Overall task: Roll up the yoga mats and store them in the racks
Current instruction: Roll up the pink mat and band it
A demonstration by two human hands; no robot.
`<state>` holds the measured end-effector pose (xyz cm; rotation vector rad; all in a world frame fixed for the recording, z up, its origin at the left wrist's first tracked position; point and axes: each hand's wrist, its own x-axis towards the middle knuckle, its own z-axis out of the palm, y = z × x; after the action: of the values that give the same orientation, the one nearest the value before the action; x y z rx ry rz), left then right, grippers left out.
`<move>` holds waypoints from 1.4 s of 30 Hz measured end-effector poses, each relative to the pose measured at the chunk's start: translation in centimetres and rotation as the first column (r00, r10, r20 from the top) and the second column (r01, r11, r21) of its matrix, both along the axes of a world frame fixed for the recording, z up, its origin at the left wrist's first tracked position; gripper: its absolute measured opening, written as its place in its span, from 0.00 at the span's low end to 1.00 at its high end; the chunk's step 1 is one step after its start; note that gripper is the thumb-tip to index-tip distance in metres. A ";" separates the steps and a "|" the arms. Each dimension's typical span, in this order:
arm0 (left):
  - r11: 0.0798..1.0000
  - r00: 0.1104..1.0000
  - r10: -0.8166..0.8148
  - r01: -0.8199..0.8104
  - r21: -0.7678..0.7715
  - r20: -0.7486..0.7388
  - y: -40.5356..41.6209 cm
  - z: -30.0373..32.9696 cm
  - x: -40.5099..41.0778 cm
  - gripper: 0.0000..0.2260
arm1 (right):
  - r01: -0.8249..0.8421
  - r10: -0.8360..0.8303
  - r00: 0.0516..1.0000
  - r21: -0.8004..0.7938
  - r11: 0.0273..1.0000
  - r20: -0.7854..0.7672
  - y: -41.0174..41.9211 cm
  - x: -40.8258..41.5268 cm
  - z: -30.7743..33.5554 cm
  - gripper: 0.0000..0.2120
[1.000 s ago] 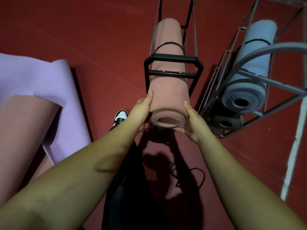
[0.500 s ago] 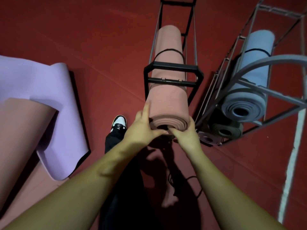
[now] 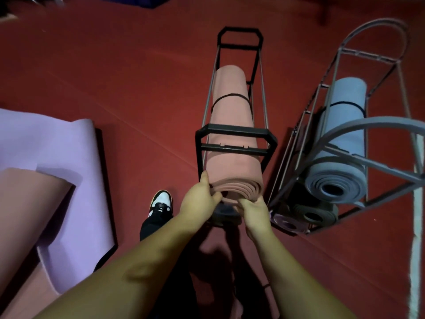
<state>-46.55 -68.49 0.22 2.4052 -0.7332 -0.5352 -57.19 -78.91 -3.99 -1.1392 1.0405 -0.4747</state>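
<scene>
A rolled pink yoga mat with a black strap around it lies lengthwise in the black rack ahead of me. My left hand grips the near end of the roll at its left edge, thumb up along the side. My right hand holds the underside of the same end with curled fingers. A dark rolled mat sits in the rack below, partly hidden by my hands. To the left, a purple mat and a pink mat lie unrolled on the floor.
A grey wire rack at the right holds a rolled blue mat, with a dark roll and a purple roll underneath. My shoe stands on the red floor. A white line runs along the right edge.
The pink roll has slid farther into the black rack. Both hands moved from the roll's sides to its near end. The view pulled back, showing the far ends of both racks.
</scene>
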 end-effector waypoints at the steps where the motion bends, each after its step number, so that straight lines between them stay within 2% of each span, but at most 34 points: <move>1: 1.000 1.000 -0.003 0.003 -0.001 0.011 -0.3 -0.2 0.5 0.31 | -0.001 0.001 1.000 -0.019 1.000 -0.006 -0.2 0.6 0.1 0.15; 6: 0.999 1.000 -0.017 0.017 -0.027 0.011 -1.4 -0.8 2.5 0.31 | -0.042 0.040 0.999 -0.094 0.995 -0.028 -1.4 2.0 -1.0 0.14; 10: 0.999 0.998 -0.048 0.047 -0.012 -0.034 -1.9 -0.9 3.6 0.30 | -0.133 0.099 0.983 -0.233 0.963 -0.152 -2.5 2.5 -1.0 0.19; 13: 0.996 0.992 -0.065 0.071 0.049 -0.107 -1.8 0.3 4.2 0.31 | -0.126 0.090 0.973 -0.161 0.979 -0.213 -2.5 2.5 -0.9 0.26; 16: 0.994 0.985 -0.029 0.046 0.101 -0.168 0.9 1.6 4.0 0.28 | -0.127 0.114 0.962 -0.037 0.991 -0.248 -1.3 1.1 -2.8 0.34; 17: 0.994 0.983 -0.008 0.029 0.109 -0.182 2.7 1.9 3.8 0.26 | -0.151 0.152 0.953 0.023 0.988 -0.263 0.5 0.4 -1.5 0.29; 19: 0.995 0.970 0.038 -0.015 0.097 -0.238 7.0 1.9 3.0 0.18 | -0.275 0.308 0.904 0.148 0.950 -0.297 4.5 -0.6 0.4 0.13; 20: 0.995 0.960 0.064 -0.039 0.094 -0.273 9.4 1.8 2.6 0.15 | -0.364 0.403 0.859 0.177 0.914 -0.317 6.2 -1.0 0.6 0.09; 22: 0.989 0.938 0.120 -0.084 0.121 -0.324 15.3 1.7 1.6 0.13 | -0.544 0.578 0.737 0.199 0.815 -0.350 10.6 -0.7 1.5 0.08; 26: 0.975 0.886 0.213 -0.163 0.152 -0.413 27.7 1.6 0.3 0.11 | -0.808 0.795 0.510 0.134 0.574 -0.328 20.4 3.0 3.4 0.08; 28: 0.964 0.863 0.257 -0.200 0.172 -0.435 34.1 1.7 0.1 0.11 | -0.890 0.852 0.398 0.083 0.449 -0.340 25.7 5.4 4.2 0.08; 32: 0.912 0.783 0.409 -0.357 0.200 -0.468 46.3 2.1 0.2 0.13 | -0.983 0.887 0.170 -0.012 0.183 -0.430 34.9 9.3 4.2 0.09; 36: 0.799 0.636 0.583 -0.560 0.217 -0.506 58.9 0.3 1.3 0.13 | -0.990 0.775 -0.116 0.010 -0.140 -0.621 43.1 13.8 1.7 0.11; 38: 0.702 0.516 0.660 -0.683 0.204 -0.546 63.8 -1.1 2.1 0.13 | -0.972 0.697 -0.188 0.030 -0.233 -0.692 46.0 15.9 0.5 0.10; 41: 0.507 0.315 0.752 -0.838 0.202 -0.579 69.8 -3.6 3.0 0.11 | -0.969 0.653 -0.199 0.050 -0.240 -0.730 49.5 19.2 -1.7 0.12; 42: 0.473 0.274 0.760 -0.855 0.213 -0.589 71.9 -5.3 3.1 0.10 | -0.970 0.644 -0.206 0.064 -0.236 -0.737 51.1 20.3 -3.4 0.12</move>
<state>-43.45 3.37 -5.05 1.8720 0.7690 -0.6996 -36.87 -27.85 -7.36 -2.4013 0.0337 1.0423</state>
